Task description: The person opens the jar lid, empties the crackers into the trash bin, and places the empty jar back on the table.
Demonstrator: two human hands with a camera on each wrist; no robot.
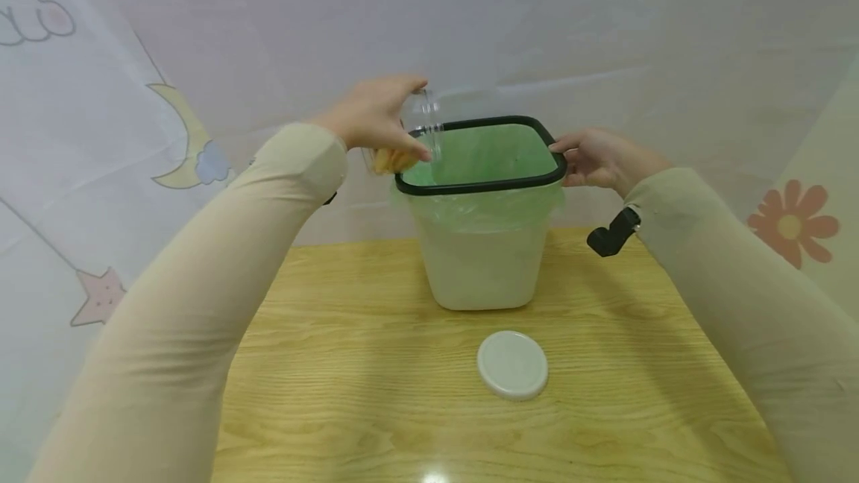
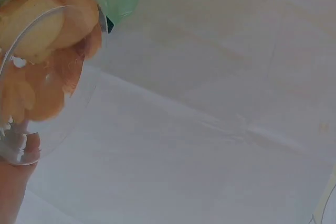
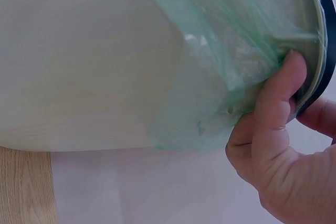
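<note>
My left hand (image 1: 377, 114) grips a clear jar (image 1: 424, 112), tipped on its side at the left rim of the trash bin (image 1: 482, 263). Yellow-orange pieces (image 1: 392, 161) lie inside the jar; through its clear bottom in the left wrist view they look like rounded slices (image 2: 50, 51). A green bag (image 1: 493, 151) lines the pale bin, held under its black rim ring (image 1: 483, 186). On the bin's right side, my right hand (image 1: 607, 159) holds the rim. Fingers (image 3: 275, 98) press against the bag's folded edge in the right wrist view.
A round white lid (image 1: 513, 365) lies flat on the wooden table (image 1: 349, 364) in front of the bin. Behind the table hangs a pale cloth backdrop (image 1: 268, 36) with printed moon, star and flower figures.
</note>
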